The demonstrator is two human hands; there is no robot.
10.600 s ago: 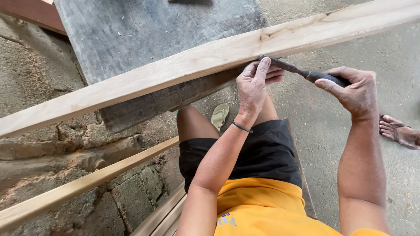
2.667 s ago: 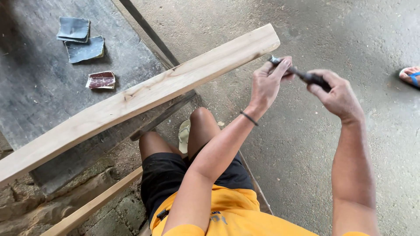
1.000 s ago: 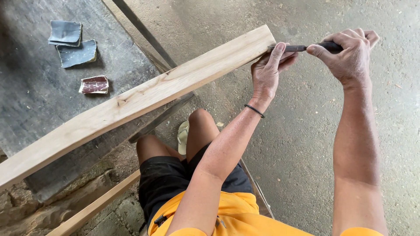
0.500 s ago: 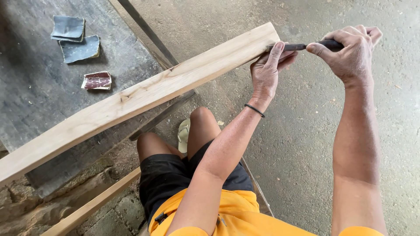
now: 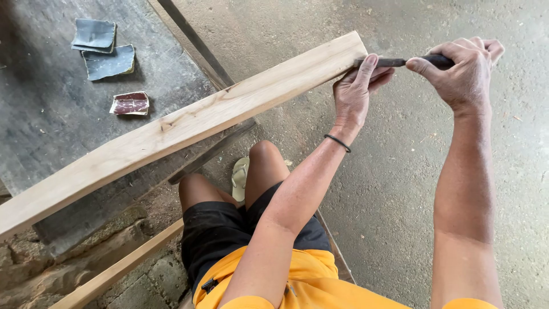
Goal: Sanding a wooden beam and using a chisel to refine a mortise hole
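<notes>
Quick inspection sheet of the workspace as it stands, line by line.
Surface: dark worn workbench, dusty.
Job's things: pale wooden plank lying slantwise over the bench, its end overhanging the floor; dark-handled chisel at that end.
Clutter: two grey sandpaper sheets, one reddish sandpaper piece.
Grippers: left hand steadies the chisel blade at the plank's end; right hand grips the handle.
Cables: nothing seen.
Surroundings: concrete floor, second wooden strip lower left.

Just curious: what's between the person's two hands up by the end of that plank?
In the head view, a dark chisel spans from the left hand to the right hand, at the plank end.
</notes>
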